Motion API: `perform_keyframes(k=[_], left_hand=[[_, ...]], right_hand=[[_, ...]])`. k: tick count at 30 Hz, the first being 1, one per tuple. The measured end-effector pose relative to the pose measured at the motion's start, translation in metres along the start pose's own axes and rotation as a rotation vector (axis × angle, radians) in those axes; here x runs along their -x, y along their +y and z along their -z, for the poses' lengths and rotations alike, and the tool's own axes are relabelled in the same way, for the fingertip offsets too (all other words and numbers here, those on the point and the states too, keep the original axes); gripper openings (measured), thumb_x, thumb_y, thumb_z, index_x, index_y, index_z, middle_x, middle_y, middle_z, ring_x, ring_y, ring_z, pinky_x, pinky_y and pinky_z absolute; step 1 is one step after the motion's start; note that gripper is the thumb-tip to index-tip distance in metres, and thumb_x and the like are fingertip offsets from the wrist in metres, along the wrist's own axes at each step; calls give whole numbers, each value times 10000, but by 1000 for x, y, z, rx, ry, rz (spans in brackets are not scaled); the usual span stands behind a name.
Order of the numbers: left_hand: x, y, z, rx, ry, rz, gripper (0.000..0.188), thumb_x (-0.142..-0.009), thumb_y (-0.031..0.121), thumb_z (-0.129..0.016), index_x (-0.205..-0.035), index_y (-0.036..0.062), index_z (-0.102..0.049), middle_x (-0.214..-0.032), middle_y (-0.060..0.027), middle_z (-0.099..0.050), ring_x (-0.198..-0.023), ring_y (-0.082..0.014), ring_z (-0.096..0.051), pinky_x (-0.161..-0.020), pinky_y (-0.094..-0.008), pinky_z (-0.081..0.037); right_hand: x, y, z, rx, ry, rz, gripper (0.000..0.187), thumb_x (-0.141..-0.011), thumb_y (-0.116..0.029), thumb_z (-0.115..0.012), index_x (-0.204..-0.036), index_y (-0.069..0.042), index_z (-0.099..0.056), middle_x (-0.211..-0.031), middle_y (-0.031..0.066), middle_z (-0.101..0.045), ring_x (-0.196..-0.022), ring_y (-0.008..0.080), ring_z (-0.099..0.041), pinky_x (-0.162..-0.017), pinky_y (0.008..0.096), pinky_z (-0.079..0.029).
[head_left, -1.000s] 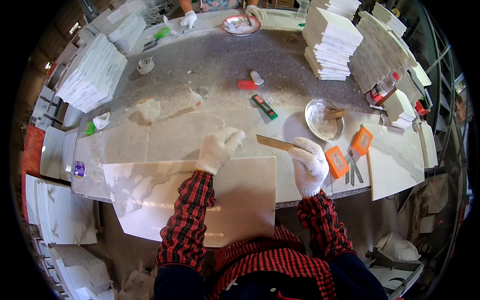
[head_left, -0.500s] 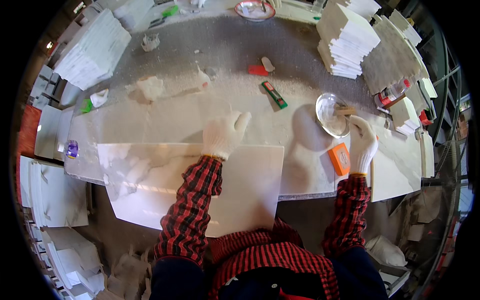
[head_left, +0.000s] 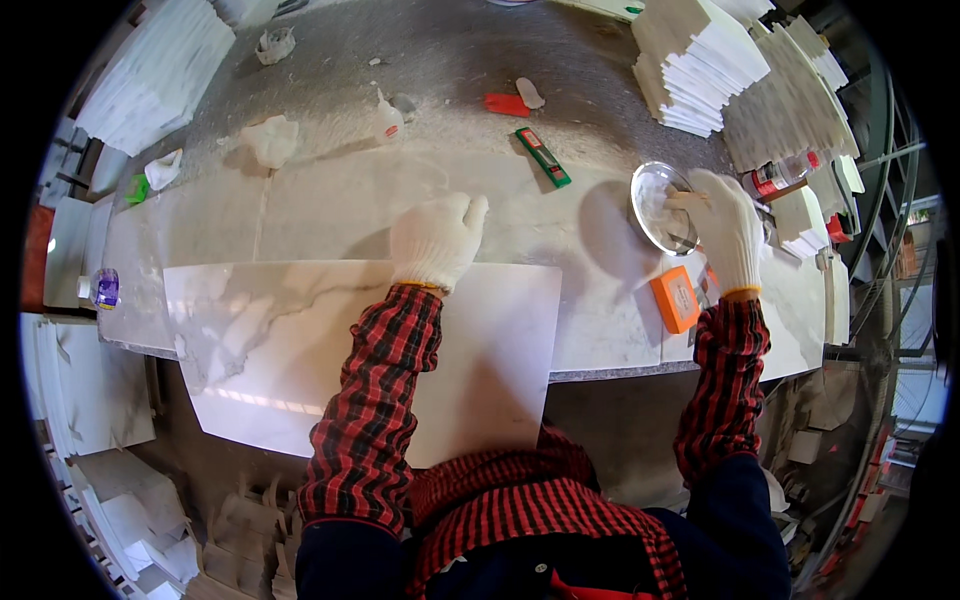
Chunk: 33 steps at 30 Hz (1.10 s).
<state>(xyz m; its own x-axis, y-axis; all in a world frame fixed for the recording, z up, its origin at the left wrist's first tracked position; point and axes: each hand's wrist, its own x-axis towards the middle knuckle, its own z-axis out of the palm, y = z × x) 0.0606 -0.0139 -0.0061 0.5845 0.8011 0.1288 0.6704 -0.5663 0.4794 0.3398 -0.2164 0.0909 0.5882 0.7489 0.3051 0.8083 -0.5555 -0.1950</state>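
A white marble-patterned slab (head_left: 490,320) lies in front of me, its near end overhanging the worktable toward my lap. At its far edge is my left hand (head_left: 437,240) in a white knit glove, fingers curled in and thumb pointing away; whatever lies under the fingers is hidden. My right hand (head_left: 732,228), gloved alike, is closed on a flat wooden stick (head_left: 686,200). The stick's end reaches over a round metal dish (head_left: 652,225) with pale material inside. An orange box (head_left: 676,299) sits just nearer than the dish.
On the dusty table (head_left: 440,70) lie a green-and-black tool (head_left: 543,157), a red piece (head_left: 506,104) and a white squeeze bottle (head_left: 387,120). Slab stacks rise at far left (head_left: 160,75) and far right (head_left: 690,60). A clear bottle (head_left: 780,176) lies right; a purple-labelled bottle (head_left: 104,288) stands left.
My right hand has moved slightly right and farther away, turning over the dish with the stick. The view has shifted a little; my left hand keeps its place at the slab's far edge.
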Motion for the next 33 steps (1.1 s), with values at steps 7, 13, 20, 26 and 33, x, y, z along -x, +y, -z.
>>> perform_keyframes(k=[7,13,20,26,33], left_hand=[[-1,-8,-10,-75,47,-63,412,-982,401,-567,-763,83,-711,-744,-165,-695,-682,-375,-673,-659,-504,-515],[-1,-11,-13,-60,91,-68,414,-986,387,-582,-728,80,-685,-696,-155,-674,-623,-378,-650,-617,-499,-496],[-1,-13,-25,8,149,-97,375,-981,367,-601,-731,94,-665,-650,-152,-646,-614,-377,-638,-628,-494,-491],[-1,-9,-27,45,129,-81,322,-970,332,-611,-748,108,-675,-639,-145,-651,-621,-369,-647,-673,-489,-496],[-1,-15,-25,-115,90,-92,157,-857,252,-665,-776,126,-711,-645,-136,-658,-653,-343,-663,-675,-470,-506]], right_hand=[[-80,-111,-56,-290,-383,441,331,-947,-348,-615,-1163,-130,-739,-1104,118,-727,-1036,315,-678,-915,413,-527],[-120,-187,-136,-233,-357,664,507,-907,-415,-682,-1282,-74,-685,-1235,160,-710,-1048,327,-686,-941,417,-521],[-136,-224,-193,-446,-354,479,717,-779,-524,-738,-1298,-35,-666,-1202,236,-706,-1120,413,-666,-960,469,-518],[-133,-239,-227,-677,-359,441,569,-803,-484,-721,-1219,-98,-688,-1078,232,-724,-1011,426,-685,-869,479,-538],[-124,-277,-219,-736,-389,349,400,-820,-388,-726,-1063,-71,-740,-924,219,-724,-853,427,-700,-783,486,-535]])
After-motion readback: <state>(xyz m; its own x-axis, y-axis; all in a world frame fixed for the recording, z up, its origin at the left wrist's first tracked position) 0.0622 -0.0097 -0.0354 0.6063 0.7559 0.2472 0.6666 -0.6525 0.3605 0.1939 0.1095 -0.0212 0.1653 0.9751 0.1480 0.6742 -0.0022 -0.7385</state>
